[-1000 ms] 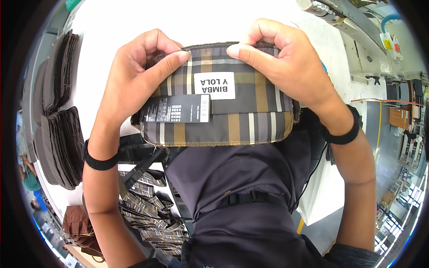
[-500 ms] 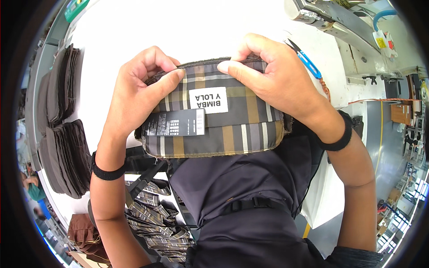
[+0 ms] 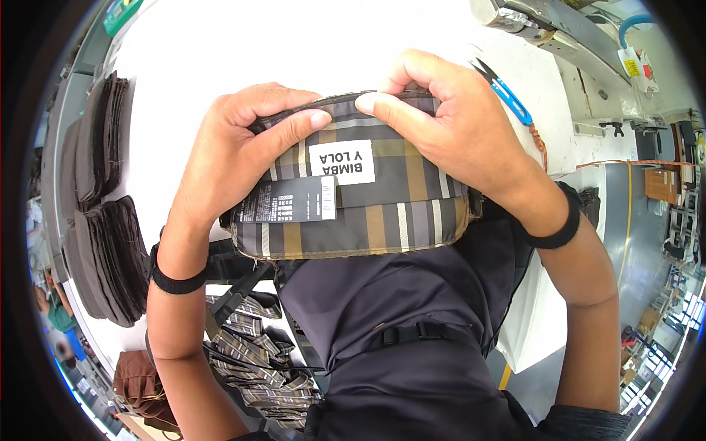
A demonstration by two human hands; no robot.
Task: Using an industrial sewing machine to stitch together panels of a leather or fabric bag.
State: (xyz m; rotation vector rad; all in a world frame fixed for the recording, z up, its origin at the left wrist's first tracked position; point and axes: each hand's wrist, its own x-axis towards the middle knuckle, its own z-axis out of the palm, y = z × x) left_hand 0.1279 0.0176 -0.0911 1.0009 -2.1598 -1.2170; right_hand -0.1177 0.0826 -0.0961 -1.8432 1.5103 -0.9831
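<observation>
A plaid fabric pouch (image 3: 412, 173) in dark grey, brown and white is held up between my hands at the white table's near edge. Raw threads stick out along its lower seams. On its front are a white sewn label (image 3: 341, 162), upside down to me, and a dark printed hang tag (image 3: 294, 199). My left hand (image 3: 257, 136) pinches the top edge left of the middle, thumb in front. My right hand (image 3: 434, 110) pinches the same edge further right, thumb in front and fingers behind. The fingers behind the fabric are partly hidden.
Blue-handled thread snips (image 3: 507, 95) on an orange cord lie right of my right hand. A sewing machine (image 3: 544, 29) stands at the far right. Stacks of dark fabric pieces (image 3: 107, 257) sit at the left. Plaid pieces (image 3: 265, 367) lie below, beside a brown bag (image 3: 138, 378).
My left thumb and fingers have slid right along the pouch's top edge, closer to my right hand. My right hand keeps its grip almost in place.
</observation>
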